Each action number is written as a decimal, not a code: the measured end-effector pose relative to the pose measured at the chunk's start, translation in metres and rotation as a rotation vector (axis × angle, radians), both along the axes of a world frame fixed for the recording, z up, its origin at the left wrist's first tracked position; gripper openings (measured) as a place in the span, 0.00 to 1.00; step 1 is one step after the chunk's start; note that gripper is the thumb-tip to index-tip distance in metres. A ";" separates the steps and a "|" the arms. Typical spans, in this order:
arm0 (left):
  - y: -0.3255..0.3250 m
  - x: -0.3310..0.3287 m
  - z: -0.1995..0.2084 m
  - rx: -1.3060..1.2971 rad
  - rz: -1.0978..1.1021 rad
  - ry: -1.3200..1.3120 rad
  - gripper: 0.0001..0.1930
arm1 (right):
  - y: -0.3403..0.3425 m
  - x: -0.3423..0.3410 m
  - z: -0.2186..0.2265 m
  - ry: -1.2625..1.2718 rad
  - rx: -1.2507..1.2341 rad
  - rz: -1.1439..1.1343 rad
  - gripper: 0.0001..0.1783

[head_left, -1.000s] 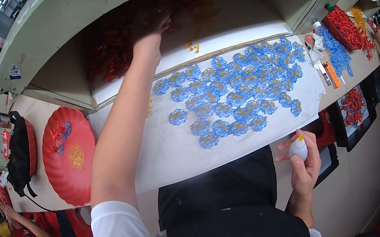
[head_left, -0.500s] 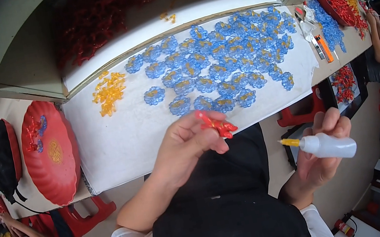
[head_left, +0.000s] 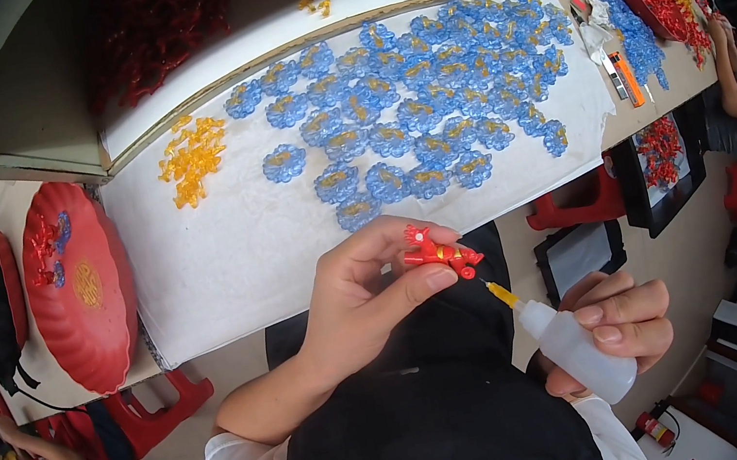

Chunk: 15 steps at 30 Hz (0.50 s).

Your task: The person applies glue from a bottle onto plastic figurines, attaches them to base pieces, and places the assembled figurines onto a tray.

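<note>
Between the fingertips of my left hand (head_left: 370, 294) is a small red plastic figurine (head_left: 440, 257) with thin gold bands and a pale patch at its upper end. My right hand (head_left: 626, 322) grips a whitish squeeze bottle (head_left: 578, 353), tilted so that its yellow nozzle (head_left: 501, 293) points up and left. The nozzle's fine tip is close to the figurine's lower end; whether they touch I cannot tell. Beyond my hands, many translucent blue flower-shaped pieces (head_left: 388, 182) with yellow middles lie on white paper (head_left: 228, 274).
Loose yellow pieces (head_left: 194, 160) are heaped on the paper's left part. At left a scalloped red tray (head_left: 90, 328) holds a few red and blue pieces. Red pieces (head_left: 166, 29) fill the shelf behind. An orange-handled tool (head_left: 626, 79) lies at right. Other people sit on both sides.
My right hand has brought the bottle down and left, its nozzle now by the figurine. My left hand has turned the figurine slightly, so its pale patch shows. The whole view has shifted a little.
</note>
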<state>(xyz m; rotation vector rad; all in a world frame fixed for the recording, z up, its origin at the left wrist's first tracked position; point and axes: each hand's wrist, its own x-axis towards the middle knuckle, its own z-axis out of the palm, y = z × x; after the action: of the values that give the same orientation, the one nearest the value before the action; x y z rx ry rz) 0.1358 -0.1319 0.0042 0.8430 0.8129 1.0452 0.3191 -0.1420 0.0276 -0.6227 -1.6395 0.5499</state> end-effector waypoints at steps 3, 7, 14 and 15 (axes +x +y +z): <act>0.000 -0.001 0.000 -0.005 -0.018 0.006 0.10 | -0.002 0.002 0.001 -0.015 -0.024 0.054 0.27; 0.000 -0.001 -0.001 -0.011 -0.015 0.024 0.10 | -0.003 0.002 0.003 -0.029 -0.073 0.083 0.29; 0.001 -0.001 -0.003 0.005 -0.028 -0.002 0.10 | -0.003 0.001 0.002 -0.062 -0.072 0.073 0.29; 0.001 -0.001 -0.003 0.007 -0.026 -0.009 0.10 | -0.002 0.001 0.002 -0.060 -0.066 0.073 0.29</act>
<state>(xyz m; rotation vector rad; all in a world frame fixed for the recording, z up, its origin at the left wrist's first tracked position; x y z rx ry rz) 0.1345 -0.1308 0.0009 0.8519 0.7896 1.0289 0.3202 -0.1443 0.0292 -0.6348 -1.7117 0.6456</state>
